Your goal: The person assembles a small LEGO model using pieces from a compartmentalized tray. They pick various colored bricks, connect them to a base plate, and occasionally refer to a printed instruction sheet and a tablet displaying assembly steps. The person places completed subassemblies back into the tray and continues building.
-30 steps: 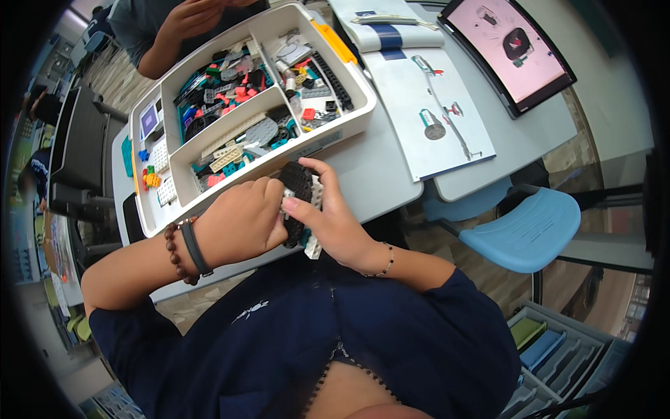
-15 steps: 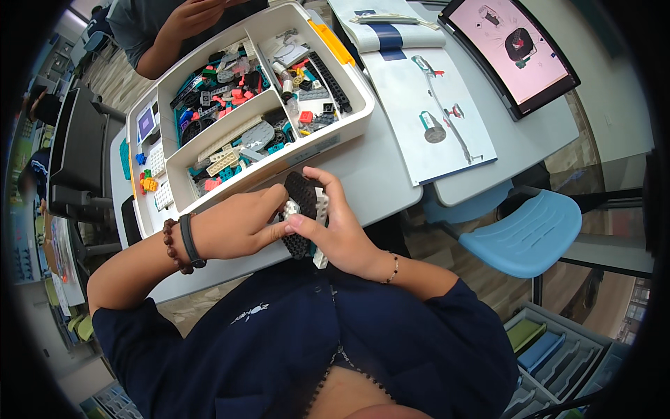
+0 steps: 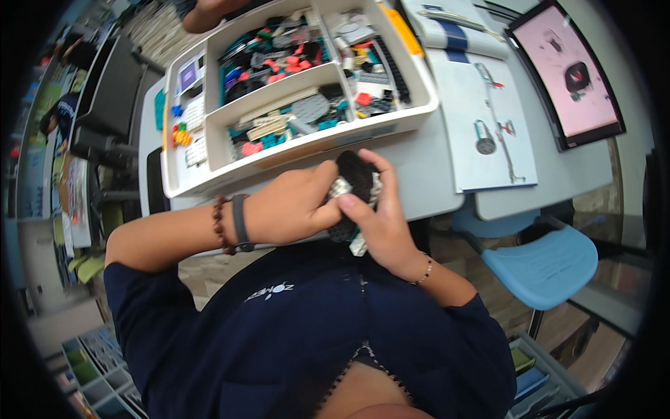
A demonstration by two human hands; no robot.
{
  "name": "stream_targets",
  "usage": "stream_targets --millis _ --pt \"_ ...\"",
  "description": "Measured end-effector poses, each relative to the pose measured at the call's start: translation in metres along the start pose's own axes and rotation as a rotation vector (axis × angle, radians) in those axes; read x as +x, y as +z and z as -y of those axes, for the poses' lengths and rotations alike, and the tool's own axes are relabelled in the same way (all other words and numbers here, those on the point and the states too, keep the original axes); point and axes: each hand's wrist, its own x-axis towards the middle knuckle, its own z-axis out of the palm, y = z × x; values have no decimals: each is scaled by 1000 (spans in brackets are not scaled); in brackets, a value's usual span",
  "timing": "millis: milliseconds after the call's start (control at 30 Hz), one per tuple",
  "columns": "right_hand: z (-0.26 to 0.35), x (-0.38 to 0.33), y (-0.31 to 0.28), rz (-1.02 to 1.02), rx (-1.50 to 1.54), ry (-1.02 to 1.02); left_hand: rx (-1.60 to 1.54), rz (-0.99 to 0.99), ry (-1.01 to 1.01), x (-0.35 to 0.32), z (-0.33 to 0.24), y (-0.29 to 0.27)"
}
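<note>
Both my hands hold a building-brick assembly (image 3: pixel 356 174) close to my chest, just off the table's front edge. It has a dark, studded oblong part and white beams at its sides; a bit of teal shows low down. Around its left side, my left hand (image 3: pixel 296 204) is closed, thumb and fingers pressing by a white piece. My right hand (image 3: pixel 385 229) wraps the other side, its thumb across the front and its fingers behind the dark part. The fingers partly cover the assembly, and it is slightly blurred.
Beyond my hands a white sorting tray (image 3: pixel 307 152) holds many loose bricks in compartments. To its right lie an open instruction booklet (image 3: pixel 467 164) and a screen (image 3: pixel 569 77) with a model picture. A blue chair (image 3: pixel 544 262) stands at right. Another person's hand (image 3: pixel 213 12) shows at the top.
The view has shifted, so tray, booklet and screen sit differently in it. My hands keep hold of the assembly in nearly the same grip. The other person is mostly out of view.
</note>
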Motion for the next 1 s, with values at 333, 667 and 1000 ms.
stream_targets --millis 333,667,1000 --pt "24 8 -5 16 307 106 335 -23 180 1 -20 -35" --pt "55 36 3 42 351 10 597 -295 382 7 -39 -64" --pt "71 73 22 58 138 -152 496 -346 252 19 -36 -93"
